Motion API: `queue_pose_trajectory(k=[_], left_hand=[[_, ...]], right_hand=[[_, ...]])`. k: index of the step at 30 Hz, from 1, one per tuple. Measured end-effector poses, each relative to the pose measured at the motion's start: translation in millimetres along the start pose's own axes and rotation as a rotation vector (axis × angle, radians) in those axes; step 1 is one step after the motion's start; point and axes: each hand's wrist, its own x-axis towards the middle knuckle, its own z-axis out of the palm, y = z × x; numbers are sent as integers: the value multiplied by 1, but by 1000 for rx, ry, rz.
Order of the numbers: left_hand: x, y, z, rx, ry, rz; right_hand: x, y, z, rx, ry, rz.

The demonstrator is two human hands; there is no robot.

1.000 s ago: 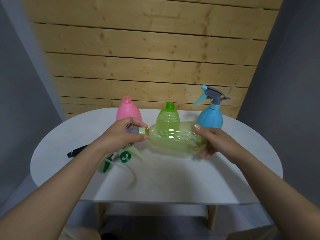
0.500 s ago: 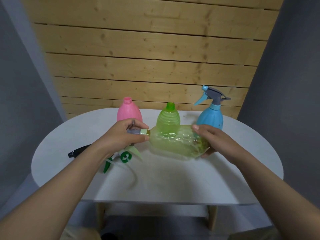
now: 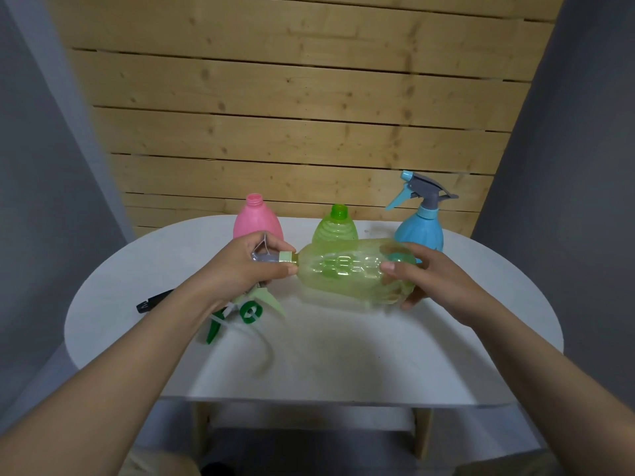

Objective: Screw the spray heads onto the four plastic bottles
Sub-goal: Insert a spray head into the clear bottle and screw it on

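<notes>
Left hand (image 3: 245,266): grip wrapped tight round a grey spray head (image 3: 266,257) with a pale green collar, thumb and fingers curled about it right at the neck of a clear yellow-green bottle (image 3: 350,273). Right hand (image 3: 431,276): grip closed round the base end of that same bottle, thumb lying across the near side, fingers curled behind and under. Bottle held on its side, neck to the left, above the white oval worktop (image 3: 343,355); cannot tell whether the underside touches the surface. Pale green trigger of the held head poking down below the left hand.

Just under the left wrist, lying on the worktop: a loose green spray head (image 3: 249,310) with a thin clear dip tube curling toward the near edge. Further left, a black spray head (image 3: 154,301), partly hidden by the forearm.

Along the far edge, upright: pink bottle (image 3: 257,223), mouth open; green ribbed bottle (image 3: 335,226), mouth open, directly behind the held one; blue bottle (image 3: 421,230) with its blue and grey spray head (image 3: 421,190) fitted on top. Behind the worktop, a wall of pale wooden planks (image 3: 302,108).
</notes>
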Motion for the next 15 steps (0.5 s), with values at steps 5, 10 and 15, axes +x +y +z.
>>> queue_pose_trajectory(k=[5,10,15], left_hand=[[0,0,-1,8,-20,12],[2,-1,-1,3,-20,40],[3,1,-13,-15,10,44]], right_hand=[[-2,-4,0,2,-29,28],[-1,-2,0,47,-68,47],[2,0,7,148,-70,46]])
